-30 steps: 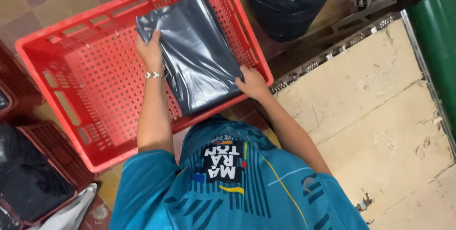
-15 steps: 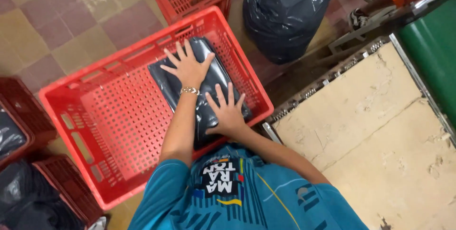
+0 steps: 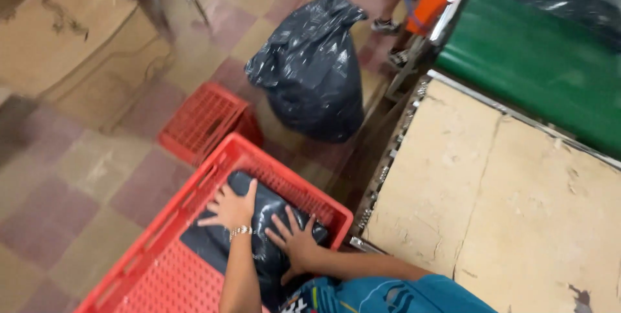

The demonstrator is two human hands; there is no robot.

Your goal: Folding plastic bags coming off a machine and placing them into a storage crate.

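A flat dark grey plastic package [image 3: 266, 211] lies in the far corner of a large red plastic crate [image 3: 194, 203]. My left hand [image 3: 231, 207] rests flat on its left part, fingers spread, with a bracelet at the wrist. My right hand [image 3: 295, 240] presses flat on its right part, near the crate's right wall. Neither hand grips anything. My teal shirt shows at the bottom edge.
A full black rubbish bag [image 3: 314, 67] stands on the tiled floor beyond the crate. A smaller red crate [image 3: 204, 121] sits to its left. A worn beige worktable [image 3: 491, 190] is on the right, with a green conveyor belt [image 3: 537, 61] behind it.
The view has tilted up and away from the crate. Earlier both hands held the package and lowered it into the crate; now they lie flat on it in the crate's corner.
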